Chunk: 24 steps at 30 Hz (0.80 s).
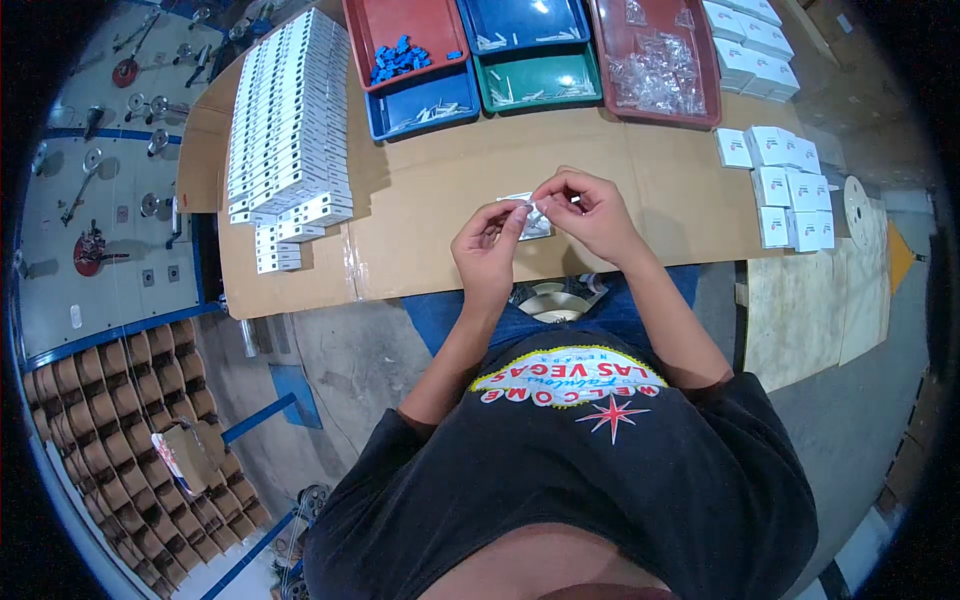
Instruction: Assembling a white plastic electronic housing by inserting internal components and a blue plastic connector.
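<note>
Both hands meet over the cardboard-covered table near its front edge. My left hand pinches one side of a small whitish piece, thumb against forefinger. From the other side my right hand pinches at the same piece, its fingers curled. The piece is too small and too covered by fingertips to name. Right beneath the fingertips lies a flat white item, perhaps a small box or packet, partly hidden by the hands.
Tall stacks of white boxes stand at left. Along the back are a red tray with blue pieces, blue and green trays with white sticks, and a dark red tray with clear bags. More white boxes sit at right.
</note>
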Motion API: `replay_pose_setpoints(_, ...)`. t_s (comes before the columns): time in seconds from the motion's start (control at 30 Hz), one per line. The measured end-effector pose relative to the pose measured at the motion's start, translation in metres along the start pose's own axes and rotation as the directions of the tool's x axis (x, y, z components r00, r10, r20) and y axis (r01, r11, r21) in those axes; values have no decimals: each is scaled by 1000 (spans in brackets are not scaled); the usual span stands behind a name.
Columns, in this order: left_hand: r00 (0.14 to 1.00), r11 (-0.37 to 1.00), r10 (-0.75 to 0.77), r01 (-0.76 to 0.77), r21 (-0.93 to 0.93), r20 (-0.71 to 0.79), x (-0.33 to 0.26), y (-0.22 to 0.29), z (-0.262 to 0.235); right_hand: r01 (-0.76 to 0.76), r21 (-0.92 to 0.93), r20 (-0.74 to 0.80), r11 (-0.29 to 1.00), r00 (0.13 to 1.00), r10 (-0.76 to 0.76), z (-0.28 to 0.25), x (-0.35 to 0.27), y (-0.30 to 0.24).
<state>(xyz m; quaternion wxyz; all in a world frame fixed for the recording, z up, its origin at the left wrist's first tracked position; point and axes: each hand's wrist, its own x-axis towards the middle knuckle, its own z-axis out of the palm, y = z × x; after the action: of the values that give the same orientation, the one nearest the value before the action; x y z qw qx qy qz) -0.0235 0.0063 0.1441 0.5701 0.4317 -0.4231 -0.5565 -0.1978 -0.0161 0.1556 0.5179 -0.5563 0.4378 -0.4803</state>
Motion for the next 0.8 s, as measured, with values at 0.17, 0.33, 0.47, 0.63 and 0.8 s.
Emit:
replay_pose_setpoints(0.17,1000,1000,10,-10,-11,18,0,-3,-1,-2,4,5,1000,1000,2,1,-1,-1)
replay_pose_setpoints(0.33,1000,1000,16,-16,13,26,1,-2,2,22,46,-23,999,1000,-21,3,-1,11)
replay_pose_setpoints(0.47,1000,1000,-1,1,15,9,2,-3,1,2,12,-27,1000,1000,-2,5,1,16)
replay_pose_setpoints(0.63,1000,1000,-12,11,-21,-1,2,-4,-1,40,27,-21,999,999,-40,4,1,4)
replay_pose_setpoints(0.8,1000,1000,-15,15,-10,-2,2,-4,0,31,24,6,999,999,-32,1,1,0)
